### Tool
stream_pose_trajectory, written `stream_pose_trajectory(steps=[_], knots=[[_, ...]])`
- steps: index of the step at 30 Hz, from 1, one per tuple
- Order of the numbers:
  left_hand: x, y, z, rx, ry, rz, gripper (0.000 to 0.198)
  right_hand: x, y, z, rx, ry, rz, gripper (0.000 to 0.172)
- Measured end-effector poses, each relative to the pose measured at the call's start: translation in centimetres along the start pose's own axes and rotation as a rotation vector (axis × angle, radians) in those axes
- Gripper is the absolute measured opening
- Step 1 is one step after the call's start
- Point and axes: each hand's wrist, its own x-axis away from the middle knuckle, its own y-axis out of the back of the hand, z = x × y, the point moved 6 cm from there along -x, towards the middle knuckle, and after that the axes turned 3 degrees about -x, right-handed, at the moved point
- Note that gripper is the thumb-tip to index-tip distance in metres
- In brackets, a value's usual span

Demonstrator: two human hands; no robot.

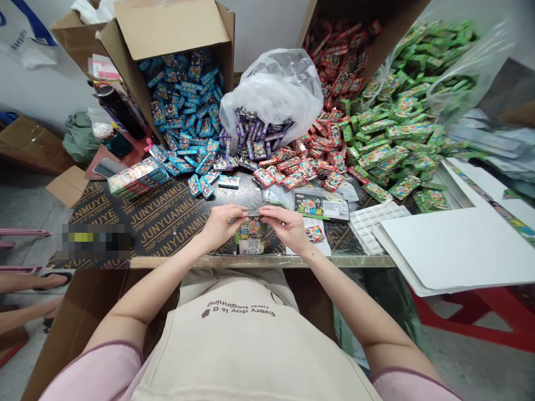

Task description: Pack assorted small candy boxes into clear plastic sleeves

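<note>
A dark printed packet with green edging and a pale label stands near the table's front edge. My left hand pinches its upper left edge between thumb and fingers. At the upper right edge, my right hand is closed in a similar pinch. Whether the packet is a box or a pouch I cannot tell. Just beyond my right hand lies a flat black-and-green printed pack. A small colourful packet rests on white paper beside my right wrist. Small blue boxes lie beyond my left hand.
Blue boxes spill from a carton. Purple ones sit under a clear plastic bag. Red packets and green packets heap to the right. White boards overhang the right edge; label sheets lie beside them. A stacked block stands left.
</note>
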Motion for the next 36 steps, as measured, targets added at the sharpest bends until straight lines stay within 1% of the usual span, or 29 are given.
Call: stream_pose_trajectory(steps=[2,3,4,5,7,8,9,10,12,14,15,17,18,19,20,22,23,24,25,26,27,29,30,32,33,34,36], knots=[[-0.2,0.8,0.9,0.051,0.028,-0.054,0.01,-1.3,-1.0,-0.3,-0.008,0.0,0.024,0.015],[-0.2,1.5,1.7,0.073,0.056,-0.109,0.009,-2.4,-1.7,-0.7,-0.031,-0.011,0.046,0.018],[0.0,2.5,2.8,0.089,0.099,-0.19,0.01,-3.8,-2.4,-1.3,-0.057,-0.021,0.067,0.025],[0.6,3.6,4.2,0.098,0.161,-0.297,0.012,-5.3,-3.1,-2.3,-0.07,-0.028,0.082,0.035],[2.7,6.1,7.6,0.095,0.311,-0.539,0.017,-8.5,-4.5,-4.8,-0.017,-0.013,0.084,0.056],[4.2,7.2,9.3,0.074,0.392,-0.641,0.019,-10.0,-5.2,-6.3,0.092,-0.001,0.08,0.063],[5.6,7.9,10.7,0.052,0.439,-0.698,0.02,-11.3,-6.0,-8.0,0.224,-0.007,0.093,0.066],[7.1,8.5,11.9,0.034,0.469,-0.729,0.019,-12.4,-6.8,-9.7,0.338,-0.031,0.118,0.068],[9.6,9.2,13.7,-0.004,0.511,-0.732,0.018,-13.7,-8.2,-12.5,0.505,-0.064,0.184,0.065],[11.2,9.7,14.3,-0.045,0.536,-0.733,0.021,-14.0,-8.8,-13.6,0.568,-0.055,0.224,0.059],[11.5,9.8,14.2,-0.058,0.547,-0.733,0.024,-13.8,-8.7,-13.4,0.565,-0.029,0.223,0.056],[10.8,9.9,13.8,-0.041,0.572,-0.708,0.032,-12.8,-8.3,-11.8,0.494,0.053,0.243,0.054],[9.9,9.5,13.6,0.003,0.591,-0.664,0.035,-11.9,-8.2,-10.5,0.433,0.103,0.288,0.054],[8.7,8.8,13.5,0.081,0.621,-0.585,0.039,-10.9,-8.1,-9.1,0.363,0.149,0.361,0.055],[7.3,7.7,13.3,0.176,0.652,-0.474,0.041,-9.7,-8.1,-7.6,0.293,0.187,0.462,0.056],[4.9,4.1,12.7,0.421,0.741,-0.148,0.041,-7.2,-8.0,-4.9,0.184,0.213,0.657,0.056],[4.1,2.4,12.2,0.505,0.766,-0.018,0.038,-6.2,-7.8,-3.8,0.154,0.211,0.713,0.056],[3.5,0.9,11.7,0.568,0.783,0.064,0.035,-5.3,-7.4,-2.9,0.143,0.206,0.732,0.057],[3.0,-0.2,11.3,0.604,0.788,0.086,0.032,-4.7,-7.0,-2.3,0.151,0.2,0.709,0.059],[2.8,-1.0,11.0,0.63,0.788,0.06,0.031,-4.2,-6.6,-2.0,0.176,0.197,0.654,0.064],[2.6,-1.6,10.8,0.653,0.788,0.016,0.03,-3.9,-6.1,-1.8,0.216,0.197,0.576,0.072],[2.6,-2.5,10.7,0.672,0.782,-0.043,0.033,-3.2,-5.5,-1.9,0.314,0.205,0.422,0.09],[2.7,-2.8,10.7,0.663,0.773,-0.043,0.036,-2.8,-5.4,-2.1,0.36,0.214,0.363,0.092],[2.8,-2.6,10.8,0.595,0.717,-0.01,0.044,-2.1,-5.5,-2.4,0.434,0.233,0.282,0.086],[2.8,-2.1,10.9,0.524,0.653,0.019,0.049,-1.8,-5.4,-2.7,0.456,0.238,0.238,0.081],[2.7,-1.4,10.8,0.419,0.561,0.057,0.056,-1.6,-5.2,-2.9,0.472,0.24,0.19,0.077],[2.7,0.0,10.6,0.112,0.34,0.177,0.075,-1.3,-4.5,-3.6,0.488,0.242,0.104,0.073]])
